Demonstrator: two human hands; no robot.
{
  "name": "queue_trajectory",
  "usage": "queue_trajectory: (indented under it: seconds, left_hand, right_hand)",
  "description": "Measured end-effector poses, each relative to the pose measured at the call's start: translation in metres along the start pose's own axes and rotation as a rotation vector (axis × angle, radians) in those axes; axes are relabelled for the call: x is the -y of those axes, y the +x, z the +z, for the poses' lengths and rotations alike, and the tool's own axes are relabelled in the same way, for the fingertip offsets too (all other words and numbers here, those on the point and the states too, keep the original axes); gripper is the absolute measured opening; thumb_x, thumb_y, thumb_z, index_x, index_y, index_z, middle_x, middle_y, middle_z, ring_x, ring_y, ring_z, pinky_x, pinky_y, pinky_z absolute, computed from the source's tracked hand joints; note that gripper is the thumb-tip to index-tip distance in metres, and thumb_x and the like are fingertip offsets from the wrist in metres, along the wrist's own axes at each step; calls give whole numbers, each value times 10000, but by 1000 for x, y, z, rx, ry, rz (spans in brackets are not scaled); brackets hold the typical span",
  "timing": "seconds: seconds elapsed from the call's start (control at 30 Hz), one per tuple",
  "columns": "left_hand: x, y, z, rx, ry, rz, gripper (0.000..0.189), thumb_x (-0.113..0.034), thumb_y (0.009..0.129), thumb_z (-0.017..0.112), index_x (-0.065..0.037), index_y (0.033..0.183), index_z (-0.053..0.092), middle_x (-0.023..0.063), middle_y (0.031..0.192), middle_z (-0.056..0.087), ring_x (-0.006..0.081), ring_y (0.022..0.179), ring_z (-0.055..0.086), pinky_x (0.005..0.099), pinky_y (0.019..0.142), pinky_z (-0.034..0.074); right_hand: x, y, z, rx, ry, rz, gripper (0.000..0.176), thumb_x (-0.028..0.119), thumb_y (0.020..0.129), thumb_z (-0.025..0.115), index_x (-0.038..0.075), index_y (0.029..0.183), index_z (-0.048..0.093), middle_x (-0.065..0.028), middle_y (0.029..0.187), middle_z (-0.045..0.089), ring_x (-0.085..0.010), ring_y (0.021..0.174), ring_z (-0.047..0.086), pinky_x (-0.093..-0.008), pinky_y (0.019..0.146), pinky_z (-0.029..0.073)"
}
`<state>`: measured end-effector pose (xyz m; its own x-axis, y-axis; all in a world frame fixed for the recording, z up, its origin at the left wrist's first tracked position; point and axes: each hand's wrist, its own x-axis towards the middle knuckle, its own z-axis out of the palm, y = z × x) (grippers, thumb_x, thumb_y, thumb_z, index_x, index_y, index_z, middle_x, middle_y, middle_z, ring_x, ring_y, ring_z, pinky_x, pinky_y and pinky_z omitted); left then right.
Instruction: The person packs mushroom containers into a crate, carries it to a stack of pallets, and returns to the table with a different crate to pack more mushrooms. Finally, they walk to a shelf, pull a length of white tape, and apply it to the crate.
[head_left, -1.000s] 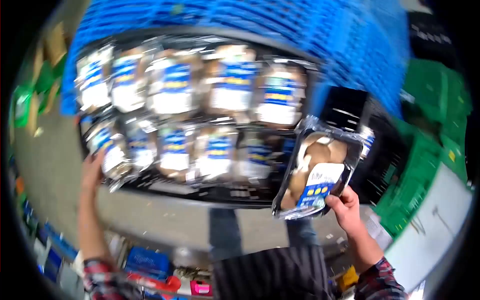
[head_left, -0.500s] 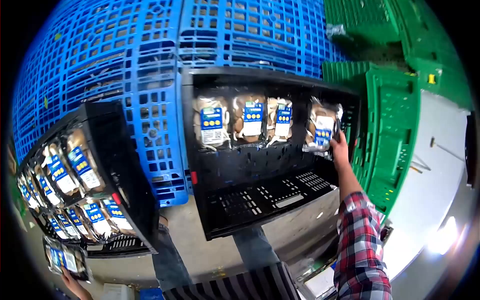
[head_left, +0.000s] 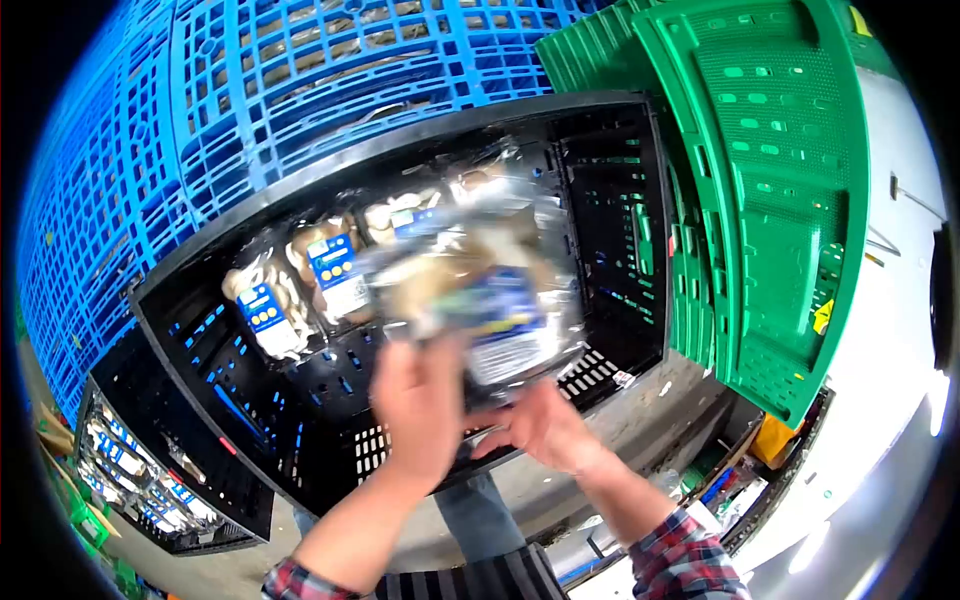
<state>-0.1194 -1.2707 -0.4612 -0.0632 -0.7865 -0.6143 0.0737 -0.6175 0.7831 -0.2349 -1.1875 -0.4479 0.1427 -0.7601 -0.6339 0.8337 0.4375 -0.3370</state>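
A clear-wrapped mushroom pack [head_left: 510, 315] with a blue and white label is up in front of me, smeared by motion, above a black crate [head_left: 400, 120]. My left hand [head_left: 425, 400] grips its lower left corner. At the pack's bottom edge is my right hand [head_left: 545, 425], its fingers bent against it and partly hidden. Behind, in the crate, a row of similar packs lies along the far side: a left pack [head_left: 268, 305], a second pack [head_left: 332, 265], and others partly covered by the held one.
A second black crate [head_left: 180, 400] with several mushroom packs stands at the lower left. Blue plastic pallets or crates [head_left: 300, 60] rise behind. Green crates [head_left: 770, 200] stand on the right, beside a white surface [head_left: 900, 270]. Loose items [head_left: 730, 480] lie at the lower right.
My right hand has let go of the pack at the crate's right end. My left hand has brought its pack from the lower left over the crate, where both hands meet. The view has turned.
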Motion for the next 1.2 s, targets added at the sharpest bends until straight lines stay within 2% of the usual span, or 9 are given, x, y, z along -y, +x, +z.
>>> queue_trajectory:
  seconds: [0.2,0.3,0.43,0.6,0.7,0.9,0.97,1.07,1.2]
  left_hand:
    - [43,12,52,418,453,311,520,-250,795,627,-19,1198,392,228,1308,355,312,1233,348,347,975,304]
    - [55,-20,-5,542,442,-60,408,-224,804,604,8,1116,481,192,1136,511,318,1051,500,365,883,395]
    - [50,-86,-99,562,419,-289,175,-122,831,564,-6,961,571,135,921,596,235,852,591,305,724,478]
    - [27,-132,-205,404,466,-35,123,-80,817,575,-35,929,600,109,879,624,241,756,616,284,663,488]
    - [-6,-137,-285,137,482,-16,109,-63,806,581,-47,911,606,101,861,625,200,759,610,273,660,481]
    - [16,-127,-541,-872,514,113,260,-221,907,466,22,932,555,49,864,555,118,768,508,261,711,438]
    - [45,-116,-645,-942,478,57,264,-218,891,492,39,950,517,59,874,548,133,817,505,258,774,418]
    - [36,-99,-718,-1099,758,126,385,-264,833,584,61,1017,490,146,916,539,238,875,524,340,784,416]
    - [9,-85,-796,-1179,498,-410,591,-450,739,615,113,910,554,241,990,569,326,937,545,388,805,405]
  right_hand:
    - [54,65,-106,-796,-313,-703,327,255,903,453,-17,1082,471,-107,868,600,-180,710,588,-286,624,493]
    - [66,141,-212,-1059,-1000,-738,306,265,892,471,-36,943,490,-125,763,587,-198,610,589,-289,529,494]
    - [79,177,-183,-1033,-761,-300,296,298,850,549,7,820,505,-57,644,510,-145,470,536,-296,441,514]
    - [80,121,-141,-1071,-786,-34,628,482,754,608,32,1169,467,-169,1019,576,-225,809,612,-316,628,538]
    - [67,91,-185,-1008,-770,-280,524,495,814,519,49,1088,513,-51,850,544,-105,573,457,-232,502,415]
    - [-159,56,155,-307,-1091,-474,217,250,903,455,84,764,460,-12,565,456,-84,395,417,-199,365,366]
    - [-243,50,242,-163,-1079,125,250,266,891,476,21,921,519,-87,699,569,-166,553,579,-264,491,490]
    - [-371,75,287,-148,-76,829,539,382,889,464,-84,1152,403,-281,1165,477,-328,1058,519,-386,903,424]
    - [-449,147,284,-512,135,225,375,369,833,577,41,1007,522,-114,953,547,-233,879,545,-344,809,470]
